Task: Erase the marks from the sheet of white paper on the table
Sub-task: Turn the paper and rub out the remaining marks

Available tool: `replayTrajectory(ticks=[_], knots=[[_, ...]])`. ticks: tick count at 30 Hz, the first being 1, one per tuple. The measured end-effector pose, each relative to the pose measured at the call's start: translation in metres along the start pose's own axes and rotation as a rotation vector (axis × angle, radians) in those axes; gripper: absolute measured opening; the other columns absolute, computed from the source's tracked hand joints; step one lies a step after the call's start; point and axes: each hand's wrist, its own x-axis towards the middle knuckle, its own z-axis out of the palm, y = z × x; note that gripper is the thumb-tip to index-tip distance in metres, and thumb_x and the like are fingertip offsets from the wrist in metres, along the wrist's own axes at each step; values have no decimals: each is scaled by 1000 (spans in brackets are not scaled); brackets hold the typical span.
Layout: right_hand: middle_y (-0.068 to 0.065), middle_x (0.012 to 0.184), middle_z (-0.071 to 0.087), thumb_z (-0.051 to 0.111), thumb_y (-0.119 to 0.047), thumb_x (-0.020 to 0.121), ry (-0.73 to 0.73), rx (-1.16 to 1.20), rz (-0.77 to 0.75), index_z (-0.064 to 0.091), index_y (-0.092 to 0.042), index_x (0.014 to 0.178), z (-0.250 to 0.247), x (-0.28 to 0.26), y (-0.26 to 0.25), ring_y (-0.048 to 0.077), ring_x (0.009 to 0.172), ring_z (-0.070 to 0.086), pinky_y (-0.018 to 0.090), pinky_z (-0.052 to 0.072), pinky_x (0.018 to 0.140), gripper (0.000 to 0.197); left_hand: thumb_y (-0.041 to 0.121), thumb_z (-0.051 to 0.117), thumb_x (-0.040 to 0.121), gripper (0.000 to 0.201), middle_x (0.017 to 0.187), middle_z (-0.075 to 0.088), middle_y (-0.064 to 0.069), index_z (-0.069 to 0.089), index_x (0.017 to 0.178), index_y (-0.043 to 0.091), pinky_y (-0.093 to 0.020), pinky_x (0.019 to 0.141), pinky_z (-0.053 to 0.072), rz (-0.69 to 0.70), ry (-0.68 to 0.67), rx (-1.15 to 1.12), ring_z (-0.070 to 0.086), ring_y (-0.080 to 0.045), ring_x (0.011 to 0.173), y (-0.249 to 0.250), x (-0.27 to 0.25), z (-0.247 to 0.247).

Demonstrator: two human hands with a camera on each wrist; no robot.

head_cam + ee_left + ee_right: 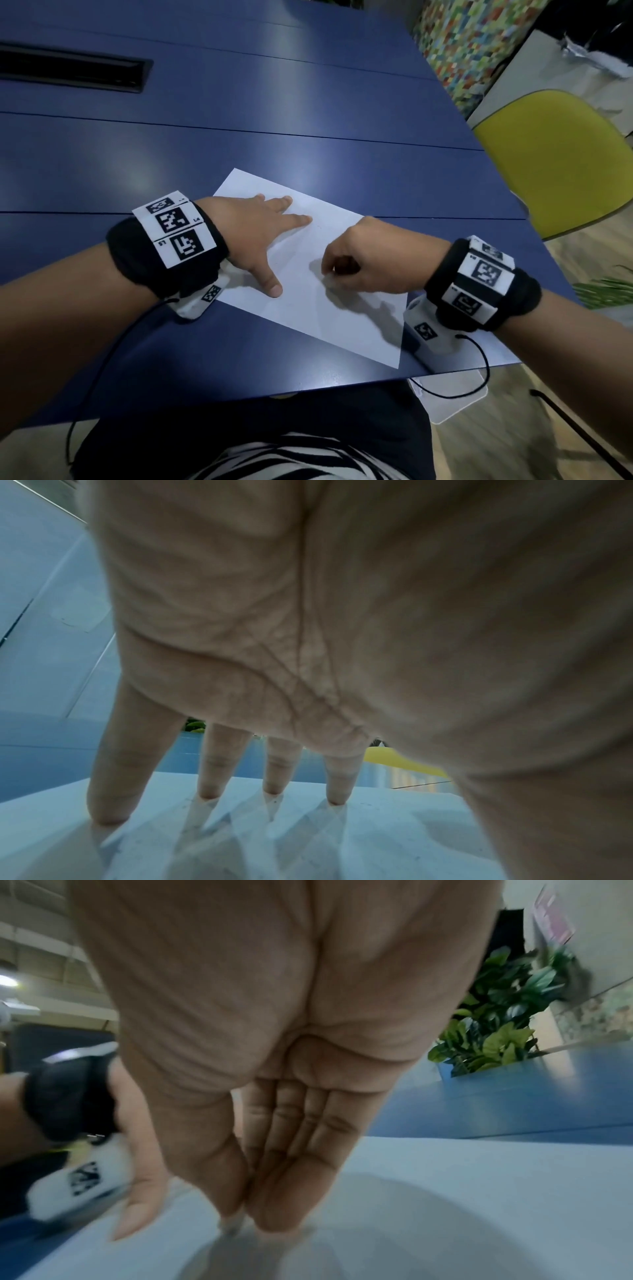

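A white sheet of paper lies tilted on the blue table, near its front edge. My left hand rests flat on the sheet's left part, and the spread fingertips press down on the paper. My right hand is curled over the middle of the sheet. It pinches a small white eraser whose tip touches the paper. The right wrist view shows the eraser poking out below the thumb and fingers. Only faint specks show on the sheet.
A yellow chair stands off the table's right side. A black cable slot sits in the tabletop at the far left. A green plant stands beyond the table. The table's front edge runs just below the sheet.
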Motion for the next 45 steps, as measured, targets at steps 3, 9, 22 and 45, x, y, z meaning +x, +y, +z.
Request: replayTrajectory(ticks=[3,9,22,45], knots=[[-16,79,72,70,-42,91,48,55,35,77,-32,103,-7,9,12,3,72,63,25,53,70,17,78,83,62,139,174,-15,7,-10,161,51,-60,125,20,-11,-1,5,-2,-33,161,1,0,0],[-22,73,65,68,-38,92,18,60,-17,75,-34,107,0,11,7,-7,69,59,13,46,65,18,77,84,62,138,174,-15,9,-9,161,51,-59,125,21,-17,4,7,-2,-31,161,1,-1,1],[-12,81,74,67,-36,91,40,53,-49,76,-28,104,11,2,-14,8,70,61,24,52,71,18,77,83,63,137,174,-13,9,-8,162,51,-58,124,24,-10,28,26,0,-30,161,1,0,1],[-17,77,71,72,-36,90,245,168,266,76,-29,97,26,-52,20,1,72,66,25,55,71,10,75,81,67,126,174,-4,6,2,162,50,-55,122,30,18,-10,45,13,-26,159,5,-12,-6]])
